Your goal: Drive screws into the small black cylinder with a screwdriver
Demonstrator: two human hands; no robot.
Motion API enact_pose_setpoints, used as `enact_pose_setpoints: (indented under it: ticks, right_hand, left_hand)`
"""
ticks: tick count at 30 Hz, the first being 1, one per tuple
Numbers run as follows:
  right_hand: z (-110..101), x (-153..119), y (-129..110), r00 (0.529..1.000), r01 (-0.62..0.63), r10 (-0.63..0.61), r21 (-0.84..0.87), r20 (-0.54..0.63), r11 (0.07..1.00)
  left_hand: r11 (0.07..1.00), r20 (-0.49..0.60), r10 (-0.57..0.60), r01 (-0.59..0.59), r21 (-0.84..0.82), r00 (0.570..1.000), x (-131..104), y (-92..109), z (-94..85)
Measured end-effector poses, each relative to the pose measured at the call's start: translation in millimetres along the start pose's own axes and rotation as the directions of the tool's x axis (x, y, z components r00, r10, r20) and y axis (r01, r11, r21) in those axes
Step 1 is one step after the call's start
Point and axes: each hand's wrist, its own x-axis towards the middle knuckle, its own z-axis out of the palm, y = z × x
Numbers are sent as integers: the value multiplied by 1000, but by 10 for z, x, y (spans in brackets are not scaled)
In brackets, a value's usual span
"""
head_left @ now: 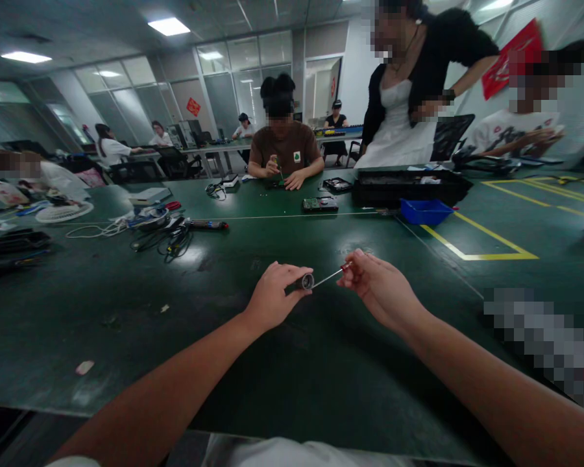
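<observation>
My left hand [272,298] is closed around a small dark cylindrical handle [304,281] whose metal end faces right. My right hand [377,285] pinches the far end of a thin metal shaft [328,277] with a red tip. The shaft's near end meets the handle's opening. Both hands hover just above the dark green table [272,376], close to its middle in front of me.
Across the table a seated person works on a small part. A circuit board [320,204], a black tray [409,187] and a blue bin [425,211] lie beyond my hands. Tangled cables and tools [170,230] sit at left. Yellow tape lines [486,246] mark the right side. A person stands at back right.
</observation>
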Motion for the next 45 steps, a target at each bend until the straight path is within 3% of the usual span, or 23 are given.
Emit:
enact_pose_setpoints:
  ticks: [3, 7, 10, 15, 22, 25, 31, 34, 38, 45]
  right_hand:
    - [-6, 22, 41, 999, 3, -2, 26, -32, 1000]
    - [5, -38, 36, 983, 137, -162, -243, -84, 960]
    - [20, -102, -1, 967, 209, -251, -428, -44, 880]
    - [45, -173, -18, 948, 296, -315, -458, 36, 838]
    - [40, -115, 8, 968, 241, -249, -348, 24, 906]
    - [36, -109, 22, 962, 247, -272, -398, -6, 883]
    - [53, -172, 2, 953, 299, -296, -390, 70, 871]
    - [39, -167, -44, 960, 258, -279, -478, 29, 839]
    - [5, -131, -103, 963, 185, -269, -658, -27, 730]
    - [-10, -138, -106, 943, 329, -286, -621, 172, 712]
  left_hand:
    - [998, -5, -58, 58, 0, 998, 8, -25, -6]
    - [997, 17, -73, 73, -4, 997, 10, -37, -16]
    - [997, 19, -71, 71, -1, 997, 9, -19, -19]
    - [996, 25, -92, 92, -6, 995, 8, -11, -25]
    - [994, 26, -105, 106, -30, 994, 9, -15, -15]
    - [994, 39, -111, 111, -21, 993, 19, -7, -12]
    - [993, 24, -114, 114, -12, 993, 11, -21, -19]
    - [993, 33, -116, 117, -12, 993, 8, -14, -25]
    - [996, 28, -91, 92, -16, 995, 9, -12, -23]
    - [997, 46, -69, 69, -15, 997, -5, -56, -6]
